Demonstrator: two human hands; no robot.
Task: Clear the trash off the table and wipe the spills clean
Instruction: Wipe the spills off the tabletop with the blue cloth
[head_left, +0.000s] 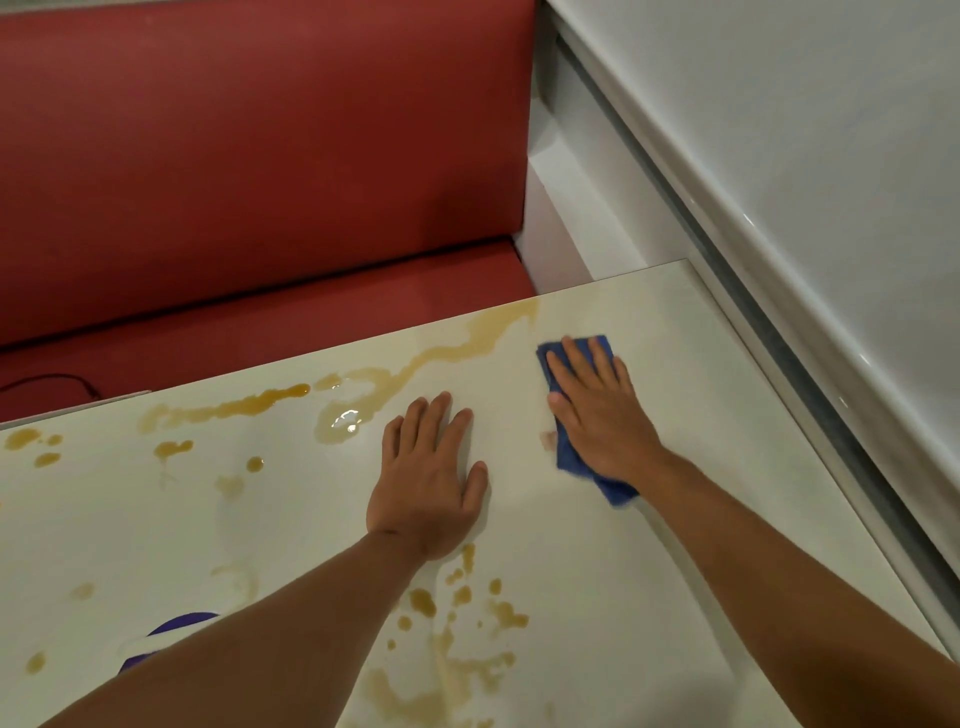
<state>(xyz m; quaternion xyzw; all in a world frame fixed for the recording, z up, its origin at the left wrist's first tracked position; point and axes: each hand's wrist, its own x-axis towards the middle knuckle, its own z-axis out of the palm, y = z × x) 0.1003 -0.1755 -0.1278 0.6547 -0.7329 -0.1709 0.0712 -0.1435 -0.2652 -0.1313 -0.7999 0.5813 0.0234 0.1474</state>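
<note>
Right hand (597, 410) flat, fingers straight, presses blue cloth (571, 457) onto white table (701, 467) near far right corner. Left hand (428, 475) flat beside it, palm down on bare tabletop, fingers spread, holds nothing. Hands near each other, not touching. Brown liquid spill (457, 351) trails along far edge, left of cloth; more brown splashes (462, 597) near left wrist and across left side. Purple object (176, 626) partly hidden under left forearm. Red bench seat (260, 156) behind table.
</note>
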